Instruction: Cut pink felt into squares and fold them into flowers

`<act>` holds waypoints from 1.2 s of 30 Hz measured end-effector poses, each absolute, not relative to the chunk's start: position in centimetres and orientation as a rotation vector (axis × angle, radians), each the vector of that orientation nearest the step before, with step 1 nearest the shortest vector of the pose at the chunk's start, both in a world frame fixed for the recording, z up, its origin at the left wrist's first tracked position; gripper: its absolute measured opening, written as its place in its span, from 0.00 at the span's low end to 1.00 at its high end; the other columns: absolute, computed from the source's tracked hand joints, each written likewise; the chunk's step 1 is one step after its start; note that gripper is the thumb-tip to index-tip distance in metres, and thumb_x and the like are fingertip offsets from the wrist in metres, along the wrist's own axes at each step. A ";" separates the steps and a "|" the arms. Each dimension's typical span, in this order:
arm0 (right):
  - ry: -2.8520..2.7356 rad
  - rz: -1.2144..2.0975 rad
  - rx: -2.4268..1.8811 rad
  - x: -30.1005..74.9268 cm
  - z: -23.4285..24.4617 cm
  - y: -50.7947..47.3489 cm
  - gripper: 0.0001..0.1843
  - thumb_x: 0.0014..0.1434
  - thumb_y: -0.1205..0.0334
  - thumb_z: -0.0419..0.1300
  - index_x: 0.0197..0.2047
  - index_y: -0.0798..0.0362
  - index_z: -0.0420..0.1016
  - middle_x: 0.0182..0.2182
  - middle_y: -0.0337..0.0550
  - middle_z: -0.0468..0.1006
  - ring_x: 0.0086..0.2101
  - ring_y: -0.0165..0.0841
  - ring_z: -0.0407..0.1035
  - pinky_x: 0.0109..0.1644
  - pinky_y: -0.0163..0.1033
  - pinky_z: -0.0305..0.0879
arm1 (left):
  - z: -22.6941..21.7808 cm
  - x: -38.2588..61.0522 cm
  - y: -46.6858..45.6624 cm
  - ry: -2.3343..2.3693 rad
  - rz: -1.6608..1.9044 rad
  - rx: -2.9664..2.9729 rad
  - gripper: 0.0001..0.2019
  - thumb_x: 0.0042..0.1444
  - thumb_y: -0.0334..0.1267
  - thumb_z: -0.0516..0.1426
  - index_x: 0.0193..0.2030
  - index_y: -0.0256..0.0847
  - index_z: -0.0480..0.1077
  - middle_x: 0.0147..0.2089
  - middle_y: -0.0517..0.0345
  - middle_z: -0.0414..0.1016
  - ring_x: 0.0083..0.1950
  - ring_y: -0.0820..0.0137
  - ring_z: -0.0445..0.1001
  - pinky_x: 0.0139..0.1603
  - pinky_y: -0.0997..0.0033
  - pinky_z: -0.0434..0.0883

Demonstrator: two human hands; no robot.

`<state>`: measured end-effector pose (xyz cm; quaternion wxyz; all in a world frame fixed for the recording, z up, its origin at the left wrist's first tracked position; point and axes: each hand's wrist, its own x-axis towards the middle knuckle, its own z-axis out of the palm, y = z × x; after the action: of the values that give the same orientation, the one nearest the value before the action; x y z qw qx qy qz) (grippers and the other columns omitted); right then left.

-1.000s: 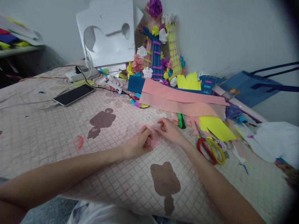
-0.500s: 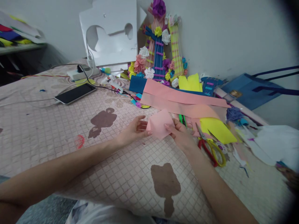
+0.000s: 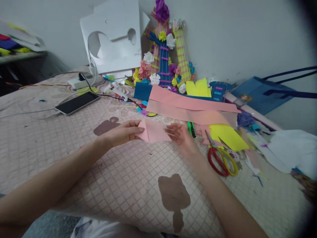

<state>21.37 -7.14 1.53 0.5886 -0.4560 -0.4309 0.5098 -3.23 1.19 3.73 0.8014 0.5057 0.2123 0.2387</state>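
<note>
A small piece of pink paper [image 3: 155, 131] with a crease near its left side is held above the table. My left hand [image 3: 130, 131] pinches its left edge between thumb and fingers. At the paper's right edge is my right hand [image 3: 179, 135], its fingers apart and slightly curled; whether a fingertip touches the paper I cannot tell. Behind the hands lie long pink paper strips [image 3: 193, 101]. A green cutter [image 3: 191, 129] rests just beyond my right hand. Red-handled scissors [image 3: 218, 162] and yellow-handled scissors [image 3: 230, 160] lie to its right.
A glue gun [image 3: 116, 90], a phone [image 3: 77, 103] and a power strip [image 3: 83, 81] with cables occupy the back left. Decorated paper guitars [image 3: 163, 62] lean on the wall beside a white cut-out board [image 3: 114, 49]. Yellow paper [image 3: 229, 136] and a blue bag [image 3: 264, 96] are at right.
The pink paper has shifted left and turned. My left hand has closed on its left edge, while the right hand's fingers have opened from their grip. The view has shifted slightly.
</note>
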 end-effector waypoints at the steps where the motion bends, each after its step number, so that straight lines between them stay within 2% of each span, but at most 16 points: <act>1: -1.013 1.294 -1.026 20.9 1.8 -7.6 0.27 0.56 0.34 0.51 0.45 0.47 0.70 0.48 0.46 0.73 0.47 0.37 0.69 0.48 0.44 0.66 | 3.7 -3.3 0.9 0.403 0.392 1.103 0.10 0.49 0.36 0.63 0.38 0.35 0.72 0.33 0.57 0.76 0.34 0.74 0.75 0.41 0.74 0.71; 3: -1.072 1.483 -0.989 20.1 2.2 -8.5 0.27 0.56 0.35 0.52 0.48 0.47 0.69 0.46 0.46 0.75 0.43 0.36 0.71 0.42 0.41 0.68 | 3.5 -3.3 0.3 0.315 0.124 1.172 0.13 0.48 0.39 0.65 0.39 0.35 0.73 0.34 0.55 0.77 0.35 0.72 0.76 0.39 0.73 0.72; 6: -1.214 1.532 -1.062 19.2 2.4 -9.6 0.22 0.53 0.48 0.62 0.49 0.48 0.68 0.38 0.42 0.76 0.33 0.31 0.71 0.33 0.35 0.66 | 2.8 -3.0 0.0 0.280 -0.112 1.287 0.15 0.49 0.42 0.65 0.41 0.36 0.73 0.37 0.53 0.78 0.37 0.68 0.76 0.40 0.70 0.73; 9: -1.318 1.433 -1.180 19.3 2.1 -10.1 0.22 0.47 0.62 0.67 0.47 0.49 0.69 0.35 0.38 0.76 0.30 0.28 0.70 0.29 0.32 0.63 | 2.4 -2.8 0.5 0.394 -0.031 1.334 0.14 0.51 0.43 0.63 0.41 0.38 0.73 0.38 0.55 0.77 0.38 0.69 0.77 0.38 0.71 0.74; 12: -1.430 1.561 -1.240 20.3 1.6 -9.9 0.18 0.53 0.59 0.63 0.47 0.51 0.70 0.34 0.41 0.77 0.30 0.30 0.72 0.28 0.34 0.65 | 2.5 -2.9 1.4 0.529 0.095 1.383 0.15 0.51 0.43 0.62 0.43 0.37 0.72 0.40 0.54 0.77 0.38 0.71 0.77 0.37 0.74 0.73; 13: -1.456 1.552 -1.254 20.8 1.5 -9.6 0.16 0.55 0.56 0.61 0.47 0.51 0.70 0.36 0.43 0.77 0.32 0.32 0.72 0.31 0.35 0.67 | 2.6 -2.9 1.6 0.560 0.115 1.409 0.15 0.51 0.43 0.62 0.43 0.37 0.72 0.40 0.54 0.77 0.37 0.71 0.77 0.35 0.75 0.73; 15: -1.437 1.265 -1.287 21.9 1.3 -8.9 0.16 0.57 0.53 0.59 0.48 0.49 0.70 0.46 0.45 0.74 0.46 0.35 0.70 0.45 0.41 0.68 | 2.9 -3.2 2.1 0.601 0.139 1.467 0.15 0.50 0.43 0.63 0.41 0.36 0.72 0.36 0.55 0.77 0.32 0.73 0.76 0.32 0.76 0.72; 17: -1.361 0.872 -1.300 22.9 1.3 -8.2 0.17 0.57 0.52 0.60 0.49 0.45 0.69 0.56 0.43 0.67 0.57 0.35 0.60 0.58 0.45 0.59 | 3.1 -3.4 2.3 0.610 0.151 1.507 0.14 0.50 0.43 0.63 0.39 0.35 0.72 0.33 0.56 0.76 0.28 0.75 0.75 0.30 0.77 0.72; 19: -1.287 0.766 -1.260 23.2 1.4 -7.9 0.15 0.59 0.49 0.57 0.48 0.44 0.69 0.56 0.43 0.66 0.58 0.36 0.59 0.60 0.47 0.57 | 3.3 -3.6 2.3 0.581 0.138 1.518 0.14 0.50 0.44 0.63 0.38 0.36 0.72 0.31 0.57 0.76 0.27 0.76 0.74 0.28 0.78 0.71; 22: -1.273 0.933 -1.172 22.5 1.7 -8.4 0.17 0.62 0.46 0.51 0.47 0.46 0.70 0.52 0.45 0.70 0.52 0.37 0.67 0.54 0.47 0.64 | 3.6 -3.3 1.9 0.433 -0.007 1.483 0.14 0.50 0.45 0.63 0.39 0.37 0.72 0.32 0.56 0.76 0.29 0.74 0.74 0.27 0.78 0.70; 24: -1.315 1.052 -1.113 21.5 1.9 -9.0 0.19 0.63 0.44 0.49 0.48 0.47 0.69 0.51 0.47 0.70 0.50 0.38 0.68 0.50 0.46 0.66 | 4.0 -2.9 1.6 0.309 -0.131 1.444 0.15 0.48 0.45 0.64 0.39 0.38 0.73 0.33 0.55 0.77 0.31 0.71 0.75 0.29 0.77 0.71; 27: -1.385 1.273 -1.079 20.4 2.2 -9.6 0.19 0.60 0.48 0.56 0.51 0.47 0.67 0.47 0.46 0.73 0.45 0.36 0.70 0.44 0.41 0.68 | 4.8 -2.1 1.7 0.224 -0.237 1.430 0.13 0.47 0.44 0.65 0.37 0.40 0.74 0.33 0.56 0.77 0.33 0.69 0.75 0.31 0.74 0.72; 30: -1.328 1.402 -1.126 19.8 2.2 -10.0 0.22 0.55 0.56 0.64 0.51 0.47 0.65 0.37 0.40 0.74 0.35 0.31 0.70 0.35 0.35 0.66 | 5.0 -1.2 2.8 0.299 -0.285 1.468 0.13 0.45 0.43 0.66 0.36 0.39 0.73 0.30 0.57 0.77 0.29 0.70 0.75 0.28 0.75 0.71; 33: -1.194 1.390 -1.177 19.5 2.0 -10.4 0.24 0.54 0.58 0.63 0.53 0.46 0.62 0.32 0.36 0.72 0.28 0.27 0.67 0.27 0.31 0.61 | 4.5 -0.3 4.3 0.453 -0.178 1.544 0.14 0.44 0.44 0.66 0.35 0.38 0.72 0.26 0.59 0.75 0.25 0.72 0.73 0.25 0.76 0.69; 36: -1.167 1.405 -1.230 19.4 1.7 -10.9 0.28 0.53 0.59 0.63 0.56 0.46 0.58 0.31 0.34 0.72 0.25 0.26 0.64 0.24 0.31 0.60 | 3.8 0.4 5.2 0.554 0.029 1.649 0.16 0.45 0.44 0.64 0.38 0.37 0.71 0.27 0.58 0.74 0.25 0.71 0.73 0.26 0.74 0.69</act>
<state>19.36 -10.87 1.70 0.4527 -0.4983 -0.4725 0.5688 0.37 5.15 3.76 0.6448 0.7245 0.2433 0.0130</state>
